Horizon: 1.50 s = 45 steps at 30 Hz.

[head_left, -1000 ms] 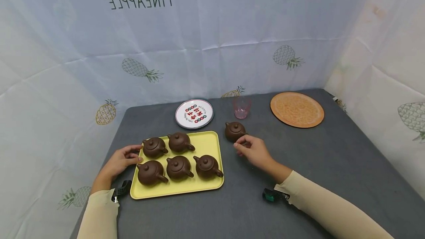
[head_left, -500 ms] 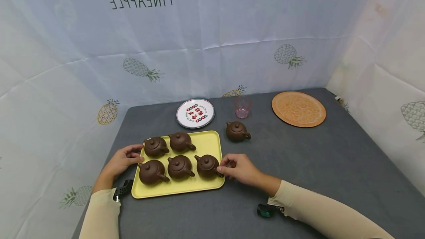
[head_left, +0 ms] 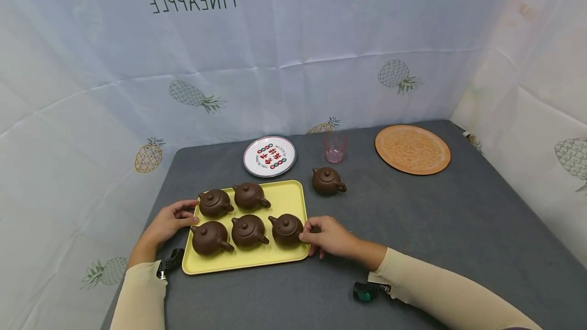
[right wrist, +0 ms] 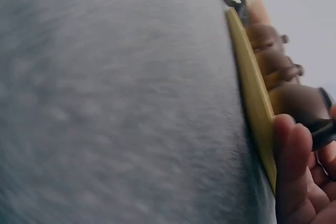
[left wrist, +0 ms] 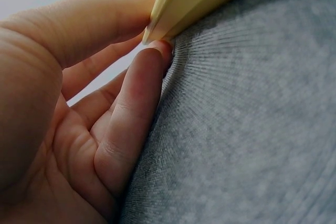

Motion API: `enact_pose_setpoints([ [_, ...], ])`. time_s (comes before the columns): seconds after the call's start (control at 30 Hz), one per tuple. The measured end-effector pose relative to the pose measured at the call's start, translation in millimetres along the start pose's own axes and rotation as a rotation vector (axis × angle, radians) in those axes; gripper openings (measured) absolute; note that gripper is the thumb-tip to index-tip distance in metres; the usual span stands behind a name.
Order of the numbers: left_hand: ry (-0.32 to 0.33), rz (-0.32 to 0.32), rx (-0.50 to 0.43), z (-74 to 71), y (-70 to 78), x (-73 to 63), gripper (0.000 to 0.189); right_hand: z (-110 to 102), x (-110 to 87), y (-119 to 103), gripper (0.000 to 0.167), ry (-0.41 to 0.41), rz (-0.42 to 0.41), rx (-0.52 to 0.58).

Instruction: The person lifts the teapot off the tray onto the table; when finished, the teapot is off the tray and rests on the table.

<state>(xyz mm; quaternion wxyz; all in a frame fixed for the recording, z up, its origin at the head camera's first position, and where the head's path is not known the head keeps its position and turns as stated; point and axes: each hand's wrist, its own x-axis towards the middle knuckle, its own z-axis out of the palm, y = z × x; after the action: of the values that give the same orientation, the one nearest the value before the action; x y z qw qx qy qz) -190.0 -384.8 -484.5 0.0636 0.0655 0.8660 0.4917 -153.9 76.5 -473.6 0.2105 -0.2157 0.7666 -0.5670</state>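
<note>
On the grey worktop (head_left: 412, 228), one small brown clay teapot (head_left: 326, 181) is already off the yellow plastic tray (head_left: 289, 198); five remain. Right hand (head_left: 327, 237) pinches the nearest teapot's handle (head_left: 301, 237), left hand (head_left: 167, 221) grips the tray edge.

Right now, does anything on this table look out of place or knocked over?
One brown teapot stands alone on the grey table, apart from the five upright on the yellow tray, whose back right spot is bare. The right hand pinches the handle of the tray's front right teapot. Nothing is tipped, spilled or visibly damaged.
</note>
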Motion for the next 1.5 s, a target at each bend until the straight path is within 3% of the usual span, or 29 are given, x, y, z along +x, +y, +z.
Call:
enact_pose_setpoints([
  [0.23,0.002,0.001,0.001,0.9,2.5,-0.3,0.054,-7,0.6,5,0.019,-0.013,-0.035,0.018],
  [0.47,0.001,0.014,-0.016,2.4,23.3,-6.9,0.051,-19,-3.1,5,0.019,0.038,-0.07,0.016],
  [0.83,0.016,0.003,0.0,1.3,-1.2,0.4,0.056,-72,-5.6,-12,0.014,0.225,-0.116,-0.044],
  [0.9,0.014,0.004,-0.012,2.1,7.1,-3.1,0.055,-84,-6.8,-13,0.014,0.255,-0.12,-0.053],
  [1.07,0.01,0.001,-0.004,2.1,10.0,-3.9,0.054,-116,-9.9,-8,0.02,0.33,-0.107,-0.065],
  [1.17,0.018,-0.007,0.004,1.1,0.5,-1.7,0.056,-133,-12.8,-7,0.025,0.372,-0.102,-0.065],
  [1.5,0.022,-0.003,0.005,1.2,-0.3,-1.9,0.057,-163,-21.4,12,0.029,0.46,-0.085,-0.077],
])
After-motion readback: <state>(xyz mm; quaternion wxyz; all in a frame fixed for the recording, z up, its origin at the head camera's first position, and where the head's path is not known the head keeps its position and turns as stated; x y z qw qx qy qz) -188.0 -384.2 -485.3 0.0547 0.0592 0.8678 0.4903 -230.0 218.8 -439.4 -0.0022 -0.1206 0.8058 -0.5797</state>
